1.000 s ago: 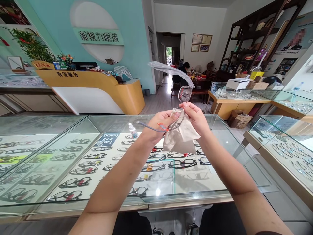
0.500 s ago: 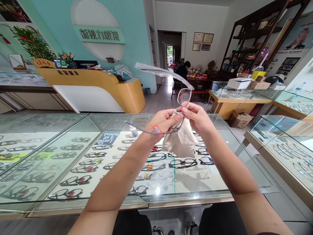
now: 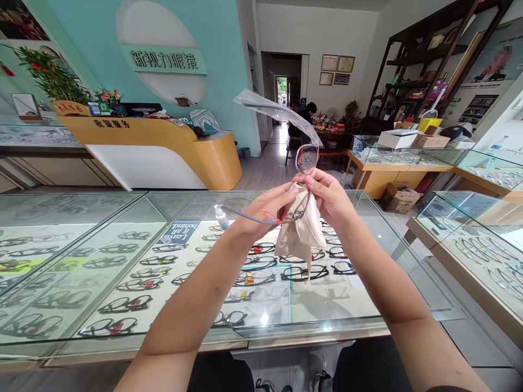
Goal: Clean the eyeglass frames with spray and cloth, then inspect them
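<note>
1. in the head view, compared with the earlier frame, the cloth (image 3: pixel 300 234) is gathered more narrowly and its end is hung in a lower point; the red-orange tag (image 3: pixel 270 217) on the bare temple is turned more edge-on.
2. the glasses (image 3: pixel 307 159) are held up above the counter, between both hands, with one lens raised and the other partly covered by the cloth. the upper temple is wrapped in a clear plastic sleeve (image 3: pixel 280 113).
3. the left hand (image 3: pixel 269 207) is angled inward, its fingers closed over the cloth and the lower lens area.
4. the right hand (image 3: pixel 332 197) is brought in from the other side, the rim near the bridge being pinched by thumb and fingers, with cloth bunched beneath.
5. below, rows of spectacle frames (image 3: pixel 304 273) are laid out in a glass display counter (image 3: pixel 327 316); a white spray bottle (image 3: pixel 222 218) is stood near the left hand.
6. beyond, a yellow-and-white reception desk (image 3: pixel 220 163), a seated person (image 3: pixel 305 115), a dark shelf unit (image 3: pixel 404 61) and a white box (image 3: pixel 397 139) on another case are seen.
</note>
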The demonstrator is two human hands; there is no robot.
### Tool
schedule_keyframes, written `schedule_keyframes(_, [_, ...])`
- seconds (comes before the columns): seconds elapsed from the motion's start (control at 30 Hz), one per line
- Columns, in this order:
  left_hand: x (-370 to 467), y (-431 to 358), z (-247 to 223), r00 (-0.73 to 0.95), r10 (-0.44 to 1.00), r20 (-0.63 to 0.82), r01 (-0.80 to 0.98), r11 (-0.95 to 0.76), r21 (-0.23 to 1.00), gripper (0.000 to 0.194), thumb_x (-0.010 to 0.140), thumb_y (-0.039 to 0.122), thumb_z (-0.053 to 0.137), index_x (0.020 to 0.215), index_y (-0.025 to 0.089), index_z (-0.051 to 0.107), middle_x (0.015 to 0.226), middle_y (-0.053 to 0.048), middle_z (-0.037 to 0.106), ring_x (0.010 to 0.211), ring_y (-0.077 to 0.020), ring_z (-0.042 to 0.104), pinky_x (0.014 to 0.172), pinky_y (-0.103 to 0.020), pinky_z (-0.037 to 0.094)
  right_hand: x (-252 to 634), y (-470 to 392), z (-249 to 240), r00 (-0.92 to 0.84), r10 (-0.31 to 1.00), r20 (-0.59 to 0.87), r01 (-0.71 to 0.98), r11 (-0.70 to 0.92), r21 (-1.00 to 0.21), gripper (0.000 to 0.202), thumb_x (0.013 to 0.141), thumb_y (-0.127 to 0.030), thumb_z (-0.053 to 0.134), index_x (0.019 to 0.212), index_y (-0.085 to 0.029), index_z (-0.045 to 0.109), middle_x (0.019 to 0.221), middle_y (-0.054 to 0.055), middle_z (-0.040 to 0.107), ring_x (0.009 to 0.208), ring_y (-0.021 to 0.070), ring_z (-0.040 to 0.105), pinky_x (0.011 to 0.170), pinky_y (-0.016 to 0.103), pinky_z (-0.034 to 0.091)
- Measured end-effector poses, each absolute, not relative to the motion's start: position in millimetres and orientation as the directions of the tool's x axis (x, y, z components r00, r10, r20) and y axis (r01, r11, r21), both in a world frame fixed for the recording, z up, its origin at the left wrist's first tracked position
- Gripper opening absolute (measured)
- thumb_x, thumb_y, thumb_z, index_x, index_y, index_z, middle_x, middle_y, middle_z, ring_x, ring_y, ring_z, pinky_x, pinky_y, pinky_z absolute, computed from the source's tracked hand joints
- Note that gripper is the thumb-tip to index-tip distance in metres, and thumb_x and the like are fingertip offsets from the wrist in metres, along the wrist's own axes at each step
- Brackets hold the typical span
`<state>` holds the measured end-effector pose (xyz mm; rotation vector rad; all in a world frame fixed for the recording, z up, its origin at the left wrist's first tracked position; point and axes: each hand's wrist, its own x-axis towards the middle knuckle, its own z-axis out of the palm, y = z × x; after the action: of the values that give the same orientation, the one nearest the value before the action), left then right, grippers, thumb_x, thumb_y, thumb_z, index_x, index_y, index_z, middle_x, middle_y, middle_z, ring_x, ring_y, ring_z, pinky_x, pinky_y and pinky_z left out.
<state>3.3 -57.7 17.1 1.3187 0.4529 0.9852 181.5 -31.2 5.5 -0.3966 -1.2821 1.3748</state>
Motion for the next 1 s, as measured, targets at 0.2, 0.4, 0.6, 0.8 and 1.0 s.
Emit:
schedule_keyframes(0.2, [14.8, -51.0, 3.7, 0.446, 0.840, 0.310, -0.405, -0.119, 0.906, 0.048, 0.089, 0.060, 0.088, 0.096, 0.014, 0.076, 0.076, -0.001, 0.066, 0.064, -0.0104, 0.056, 0.059, -0.023, 0.045, 178.0, -30.0, 3.5, -0.231, 0.865, 0.446, -0.531, 0.272, -0.802, 0.043, 0.076, -0.052, 0.100, 0.080, -0.024, 0.068, 0.114, 0.003, 0.084, 0.095, 0.0172, 0.074, 0.089, 0.033, 0.063])
schedule_keyframes(0.4, [26.1, -48.8, -3.7, 0.389, 0.873, 0.294, -0.498, -0.070, 0.865, 0.046, 0.084, 0.055, 0.093, 0.099, 0.014, 0.079, 0.080, -0.005, 0.074, 0.071, -0.0159, 0.066, 0.066, -0.027, 0.051, 173.6, -28.8, 0.8, -0.129, 0.868, 0.480, -0.524, 0.351, -0.776, 0.045, 0.074, -0.054, 0.101, 0.079, -0.025, 0.067, 0.113, 0.002, 0.084, 0.100, 0.0189, 0.075, 0.094, 0.035, 0.064])
schedule_keyframes(0.6, [24.9, -47.3, -2.0, 0.357, 0.895, 0.266, -0.482, -0.067, 0.873, 0.051, 0.075, 0.056, 0.100, 0.092, 0.014, 0.076, 0.075, -0.002, 0.071, 0.065, -0.0118, 0.061, 0.062, -0.025, 0.048, 174.9, -29.0, 1.5, -0.191, 0.872, 0.451, -0.493, 0.312, -0.812, 0.044, 0.074, -0.055, 0.101, 0.078, -0.025, 0.070, 0.109, 0.002, 0.084, 0.096, 0.0180, 0.075, 0.090, 0.034, 0.064])
schedule_keyframes(0.8, [24.6, -45.4, -3.3, 0.338, 0.908, 0.247, -0.420, -0.089, 0.903, 0.060, 0.067, 0.063, 0.102, 0.083, 0.014, 0.072, 0.068, 0.002, 0.064, 0.057, -0.0082, 0.052, 0.054, -0.023, 0.040, 178.5, -31.3, 3.5, -0.235, 0.866, 0.441, -0.494, 0.285, -0.822, 0.039, 0.074, -0.051, 0.103, 0.077, -0.025, 0.074, 0.102, 0.001, 0.085, 0.095, 0.0159, 0.075, 0.091, 0.031, 0.062])
schedule_keyframes(1.0, [20.6, -46.8, 0.5, 0.372, 0.898, 0.236, -0.347, -0.101, 0.932, 0.060, 0.068, 0.064, 0.101, 0.081, 0.015, 0.069, 0.059, 0.005, 0.057, 0.050, -0.0060, 0.045, 0.049, -0.022, 0.034, 180.3, -31.1, 3.6, -0.261, 0.865, 0.429, -0.449, 0.284, -0.847, 0.040, 0.074, -0.053, 0.101, 0.078, -0.024, 0.074, 0.103, 0.004, 0.084, 0.102, 0.0197, 0.075, 0.096, 0.034, 0.062])
